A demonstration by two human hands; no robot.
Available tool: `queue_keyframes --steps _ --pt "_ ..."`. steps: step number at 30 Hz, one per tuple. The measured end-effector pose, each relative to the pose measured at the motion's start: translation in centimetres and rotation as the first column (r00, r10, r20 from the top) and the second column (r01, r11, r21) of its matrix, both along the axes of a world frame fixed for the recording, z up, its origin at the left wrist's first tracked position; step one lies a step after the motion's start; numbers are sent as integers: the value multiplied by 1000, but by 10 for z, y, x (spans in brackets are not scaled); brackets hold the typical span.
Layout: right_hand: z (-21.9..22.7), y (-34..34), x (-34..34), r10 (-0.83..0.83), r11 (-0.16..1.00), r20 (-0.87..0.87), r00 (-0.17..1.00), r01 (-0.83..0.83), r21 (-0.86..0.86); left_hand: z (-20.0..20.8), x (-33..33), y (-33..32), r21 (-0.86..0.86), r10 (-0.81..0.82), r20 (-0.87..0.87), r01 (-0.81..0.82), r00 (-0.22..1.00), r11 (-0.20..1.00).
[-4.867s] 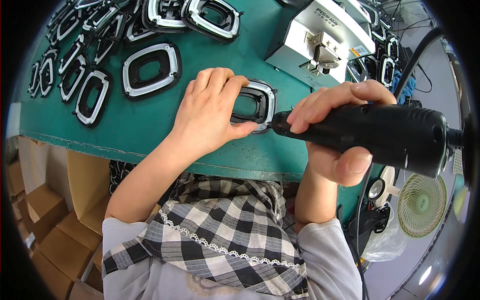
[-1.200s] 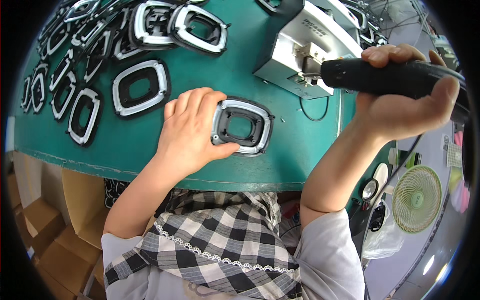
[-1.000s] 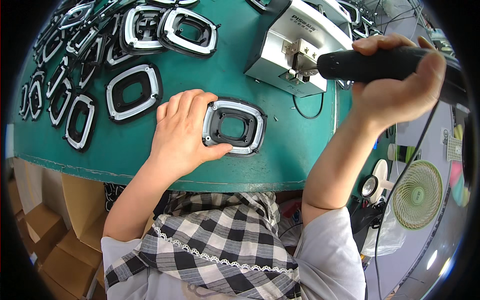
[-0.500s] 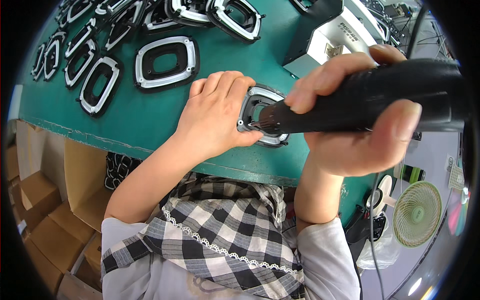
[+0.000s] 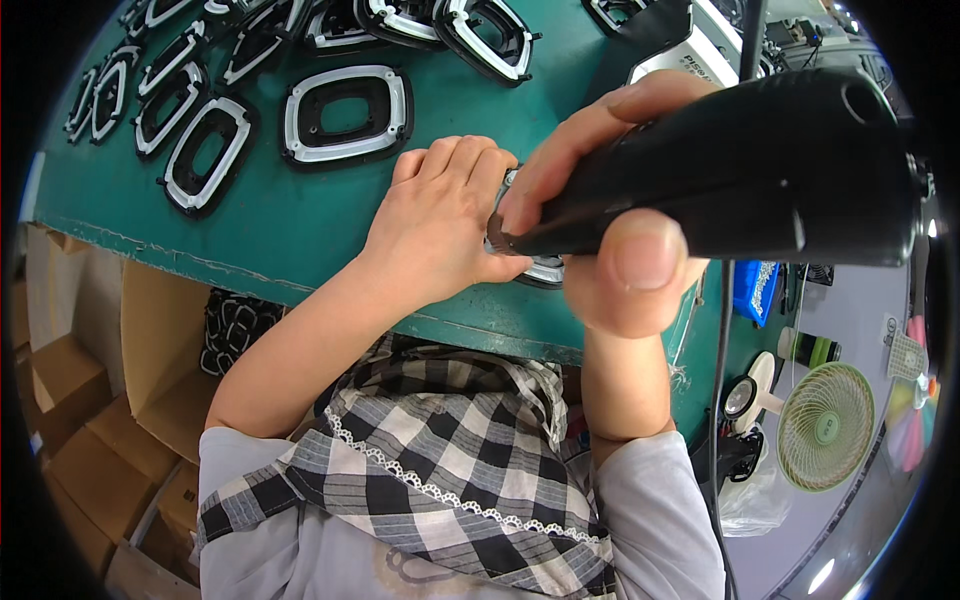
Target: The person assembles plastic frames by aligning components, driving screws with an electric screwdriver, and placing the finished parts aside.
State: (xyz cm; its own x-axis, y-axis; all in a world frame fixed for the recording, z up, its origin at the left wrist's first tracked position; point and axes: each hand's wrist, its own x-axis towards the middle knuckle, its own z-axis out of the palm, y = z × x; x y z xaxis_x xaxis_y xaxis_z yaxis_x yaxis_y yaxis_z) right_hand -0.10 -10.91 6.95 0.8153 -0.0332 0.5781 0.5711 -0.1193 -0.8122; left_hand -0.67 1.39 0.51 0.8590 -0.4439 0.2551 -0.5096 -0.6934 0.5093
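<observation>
My right hand point(image 5: 630, 285) is wrapped round a black electric screwdriver point(image 5: 770, 165), fingers over its top and thumb along its near side. The tool lies nearly level across the view, its brown-tinted tip end over a black plastic frame with a white-grey rim point(image 5: 547, 272). Pressed against that frame's left side, my left hand point(image 5: 435, 225) holds it on the green table, thumb at the near edge and fingers at the far edge. The screwdriver and my hands cover most of the frame, so its centre and the tip's contact point are hidden.
Similar frames lie on the table, one flat frame point(image 5: 393, 105) nearest and several more leaning at the left. A white-and-black machine point(image 5: 680, 55) stands at the far right. A cable point(image 5: 718, 430) hangs at the right, near a green fan point(image 5: 826, 428). Cardboard boxes point(image 5: 75, 375) stand lower left.
The screwdriver and my right hand have shifted left, and the tool now covers more of the frame. My left hand keeps its hold. The whole view has shifted slightly.
</observation>
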Motion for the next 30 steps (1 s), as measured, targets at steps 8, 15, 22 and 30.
queue_keyframes --steps 8,15,22,30 --pt "12 -31 8 95 902 -55 994 -63 428 -8 -4 16 -100 -1 71 8 997 995" --pt "33 -100 5 103 786 -31 994 -63 615 57 -59 180 -84 -116 -442 88 890 993" --pt "25 -83 2 49 837 -20 999 -30 546 40 26 55 160 -21 386 -45 922 986" --pt "47 -126 -1 -146 922 180 973 68 381 15 100 18 361 -117 715 -220 690 906"
